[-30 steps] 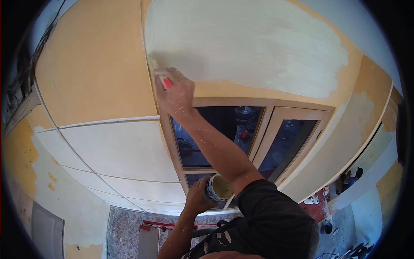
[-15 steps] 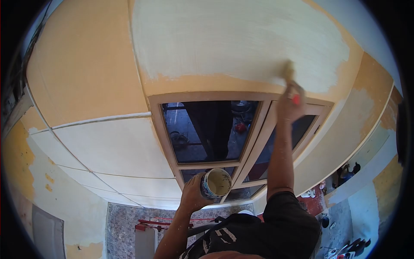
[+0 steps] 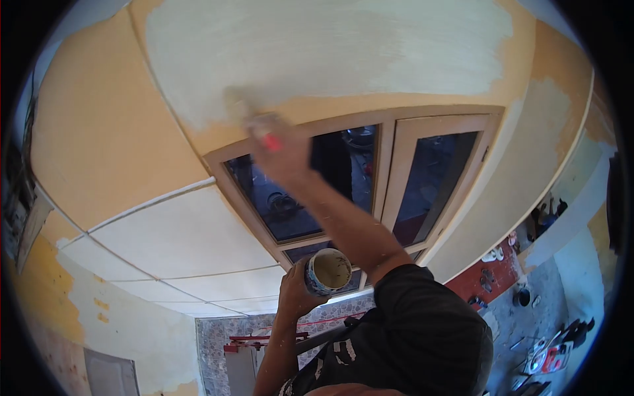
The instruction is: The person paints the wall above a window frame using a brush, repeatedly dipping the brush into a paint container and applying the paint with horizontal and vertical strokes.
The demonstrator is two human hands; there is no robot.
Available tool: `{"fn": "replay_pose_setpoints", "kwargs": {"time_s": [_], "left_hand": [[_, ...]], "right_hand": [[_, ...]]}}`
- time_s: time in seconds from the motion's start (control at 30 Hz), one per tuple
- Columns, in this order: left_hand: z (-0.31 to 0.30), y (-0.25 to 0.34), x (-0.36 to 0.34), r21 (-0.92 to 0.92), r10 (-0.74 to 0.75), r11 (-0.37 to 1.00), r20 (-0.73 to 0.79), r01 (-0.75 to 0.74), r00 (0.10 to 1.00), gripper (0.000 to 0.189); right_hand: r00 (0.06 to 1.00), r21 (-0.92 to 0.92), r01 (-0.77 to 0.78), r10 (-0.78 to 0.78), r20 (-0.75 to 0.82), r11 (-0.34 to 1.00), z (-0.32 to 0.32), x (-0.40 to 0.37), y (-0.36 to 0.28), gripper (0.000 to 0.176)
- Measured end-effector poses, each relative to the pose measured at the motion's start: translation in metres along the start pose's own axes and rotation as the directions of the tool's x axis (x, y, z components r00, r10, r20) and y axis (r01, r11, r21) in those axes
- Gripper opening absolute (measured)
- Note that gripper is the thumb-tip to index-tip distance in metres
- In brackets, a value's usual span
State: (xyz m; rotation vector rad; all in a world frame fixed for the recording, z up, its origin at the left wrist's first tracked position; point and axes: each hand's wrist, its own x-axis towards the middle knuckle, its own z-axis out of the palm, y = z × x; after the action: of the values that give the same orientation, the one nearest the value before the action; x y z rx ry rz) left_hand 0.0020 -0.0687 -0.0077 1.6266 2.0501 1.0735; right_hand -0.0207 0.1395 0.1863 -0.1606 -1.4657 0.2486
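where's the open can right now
In the head view, the open can is below centre, in the left hand, with the dark right sleeve just to its right and the big window pane above it in the picture.

Soft, moderate light; blur smears the brush (image 3: 238,103) and right grip (image 3: 281,150); window panes (image 3: 343,173) look dark; fisheye distortion bows the wall (image 3: 96,132) inside black vignetting.

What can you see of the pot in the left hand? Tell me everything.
The pot is round and lidless, its outer wall patterned in blue and white, its material unclear. The inside looks pale, with dark marks. Its mouth faces the head view. The left hand holds it by the side, with the window frame behind it.
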Motion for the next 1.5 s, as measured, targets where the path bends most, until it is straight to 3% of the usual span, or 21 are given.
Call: {"fn": "replay_pose_setpoints", "kwargs": {"time_s": [0.07, 0.1, 0.2, 0.37, 0.43, 0.47, 0.53, 0.63, 0.67, 0.73, 0.83, 0.9, 0.93, 1.0, 1.07, 1.13, 1.2, 1.27, 1.33, 1.4, 1.5], "left_hand": [[0.001, -0.004, 0.001, -0.010, 0.011, 1.000, 0.006, -0.011, 1.000, 0.097], [0.001, -0.005, 0.001, -0.011, 0.013, 1.000, 0.000, -0.013, 1.000, 0.096], [0.001, -0.002, 0.003, -0.019, 0.037, 0.999, -0.008, -0.037, 0.999, 0.094], [-0.001, 0.000, 0.002, -0.033, 0.010, 0.999, 0.000, -0.010, 1.000, 0.096], [-0.001, 0.005, 0.004, -0.034, -0.023, 0.999, 0.005, 0.023, 1.000, 0.101], [0.000, 0.006, 0.005, -0.022, -0.019, 1.000, 0.015, 0.019, 1.000, 0.101], [0.002, 0.011, 0.006, 0.053, 0.010, 0.999, -0.064, -0.006, 0.998, 0.099], [0.005, 0.032, 0.014, 0.136, 0.078, 0.988, -0.073, -0.068, 0.994, 0.099], [0.005, 0.042, 0.018, 0.143, 0.066, 0.988, -0.068, -0.056, 0.996, 0.099], [0.006, 0.064, 0.029, 0.064, 0.024, 0.998, -0.045, -0.021, 0.999, 0.099], [0.016, 0.070, 0.040, -0.011, -0.004, 1.000, -0.020, 0.004, 1.000, 0.101], [0.026, 0.063, 0.041, -0.042, -0.042, 0.998, -0.027, 0.041, 0.999, 0.102], [0.032, 0.052, 0.040, -0.082, -0.008, 0.997, -0.025, 0.006, 1.000, 0.102], [0.039, 0.037, 0.035, -0.118, -0.020, 0.993, -0.032, 0.016, 0.999, 0.103], [0.045, 0.030, 0.027, -0.127, 0.006, 0.992, -0.093, -0.018, 0.996, 0.104], [0.046, 0.026, 0.024, -0.108, 0.045, 0.992, -0.114, -0.058, 0.992, 0.105], [0.051, 0.021, 0.018, -0.141, 0.039, 0.988, -0.149, -0.061, 0.988, 0.108], [0.057, 0.018, 0.017, -0.169, 0.064, 0.980, -0.239, -0.107, 0.969, 0.115], [0.062, 0.012, 0.013, -0.186, 0.087, 0.973, -0.252, -0.137, 0.964, 0.117], [0.064, 0.021, 0.012, 0.022, 0.222, 0.974, -0.312, -0.227, 0.924, 0.114], [0.065, 0.022, 0.011, 0.037, 0.251, 0.967, -0.329, -0.253, 0.911, 0.114]], "right_hand": [[0.969, 0.045, -0.214, 0.218, -0.112, 0.976, -0.058, 0.010, 0.028, 0.007], [0.986, -0.063, -0.133, 0.126, -0.107, 0.989, -0.097, 0.017, 0.050, 0.006], [0.960, -0.318, -0.117, 0.026, -0.279, 0.941, -0.199, 0.036, 0.098, 0.006], [0.845, -0.429, -0.220, -0.048, -0.532, 0.876, -0.313, 0.046, 0.120, 0.010], [0.654, 0.139, -0.289, 0.302, -0.693, 0.947, -0.335, 0.029, 0.103, 0.015], [0.625, 0.235, -0.300, 0.377, -0.683, 0.924, -0.342, 0.016, 0.094, 0.018], [0.590, 0.450, -0.333, 0.555, -0.586, 0.829, -0.354, -0.023, 0.078, 0.020], [0.595, 0.724, -0.387, 0.755, -0.277, 0.570, -0.356, -0.092, 0.063, 0.017], [0.517, 0.772, -0.446, 0.835, -0.191, 0.453, -0.351, -0.109, 0.053, 0.015], [0.500, 0.831, -0.497, 0.865, 0.039, 0.250, -0.347, -0.132, 0.043, 0.014], [0.409, 0.840, -0.538, 0.893, 0.188, 0.070, -0.337, -0.124, 0.024, 0.015], [0.580, 0.826, -0.558, 0.751, 0.316, 0.083, -0.334, -0.112, 0.021, 0.022], [0.558, 0.816, -0.575, 0.756, 0.342, 0.055, -0.334, -0.110, 0.020, 0.022], [0.660, 0.774, -0.610, 0.647, 0.381, 0.166, -0.328, -0.108, 0.014, 0.029], [0.632, 0.737, -0.657, 0.648, 0.426, 0.156, -0.328, -0.109, 0.008, 0.030], [0.638, 0.595, -0.730, 0.647, 0.417, 0.336, -0.327, -0.106, 0.002, 0.030], [0.602, 0.511, -0.779, 0.661, 0.448, 0.363, -0.325, -0.101, -0.009, 0.029], [0.638, 0.376, -0.770, 0.599, 0.484, 0.516, -0.322, -0.098, -0.014, 0.030], [0.623, 0.314, -0.775, 0.578, 0.527, 0.548, -0.319, -0.094, -0.021, 0.030], [0.654, 0.203, -0.656, 0.413, 0.633, 0.727, -0.314, -0.092, -0.024, 0.029], [0.603, 0.106, -0.622, 0.389, 0.696, 0.776, -0.304, -0.092, -0.037, 0.027]]}}
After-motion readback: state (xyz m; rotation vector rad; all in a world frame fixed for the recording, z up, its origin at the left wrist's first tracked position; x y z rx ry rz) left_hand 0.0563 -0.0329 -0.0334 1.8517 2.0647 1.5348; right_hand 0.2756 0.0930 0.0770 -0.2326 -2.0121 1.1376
